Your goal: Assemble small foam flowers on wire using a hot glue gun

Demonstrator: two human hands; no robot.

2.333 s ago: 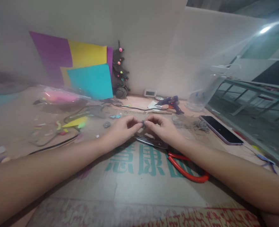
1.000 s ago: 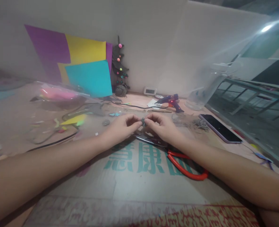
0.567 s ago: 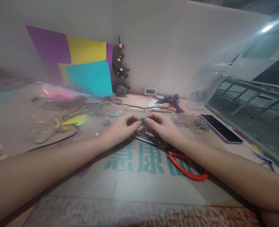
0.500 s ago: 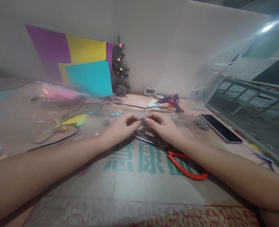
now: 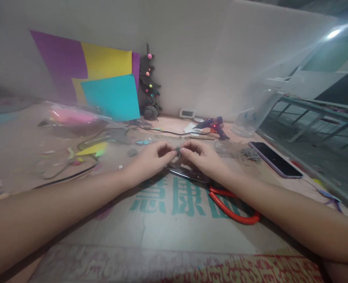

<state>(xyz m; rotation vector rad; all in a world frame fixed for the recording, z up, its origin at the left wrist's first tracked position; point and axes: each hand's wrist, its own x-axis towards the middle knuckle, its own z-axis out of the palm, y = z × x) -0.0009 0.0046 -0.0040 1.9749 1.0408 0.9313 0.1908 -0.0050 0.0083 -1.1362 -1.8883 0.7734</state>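
My left hand (image 5: 150, 159) and my right hand (image 5: 201, 157) meet fingertip to fingertip above the table, both pinched on a small dark grey ball (image 5: 177, 150) of what looks like yarn or felt. Under my right wrist lie scissors (image 5: 229, 206) with red handles, blades pointing left beneath my hands. They rest on a flattened cardboard sheet (image 5: 168, 224) printed with green characters.
A phone (image 5: 274, 159) lies at the right, a tangle of grey string (image 5: 249, 154) beside it. A blue glue gun (image 5: 212, 126) sits behind my hands. Coloured paper sheets (image 5: 107, 90) lean on the wall next to a small dark tree decoration (image 5: 149, 86). Cables and scraps litter the left.
Both hands stay pinched on the small grey ball in nearly the same spot; only slight finger movement and a small shift of the view.
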